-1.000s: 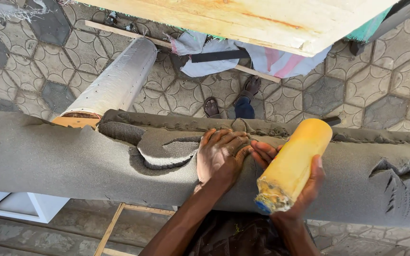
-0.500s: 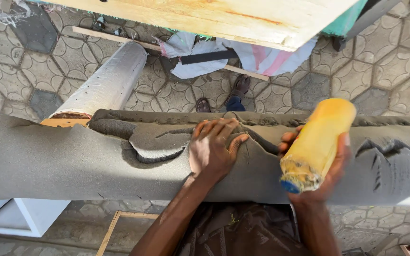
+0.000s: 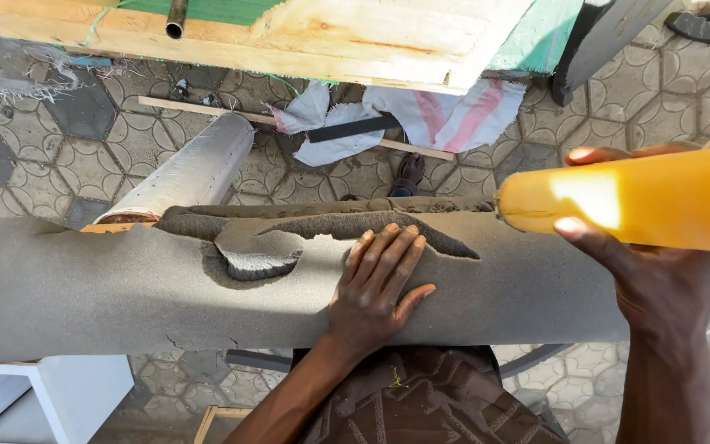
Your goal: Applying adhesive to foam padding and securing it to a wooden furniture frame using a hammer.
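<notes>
Head view. The ground is paved with grey hexagonal tiles. A wooden board spans the top edge, with white and pink cloth scraps lying below it. A pale rolled cylinder lies on the tiles behind the work, and a white cabinet corner shows at lower left.

A long grey foam sheet runs across the view, curved over like a roll. Its upper edge is torn and ragged, with a loose flap near the middle.

The left hand lies open, palm down and fingers spread, pressed on the foam just below the tear. The right hand grips a yellow cylindrical container, held sideways above the foam's right part.

The container's right end is cut off by the frame. What supports the foam is hidden.
</notes>
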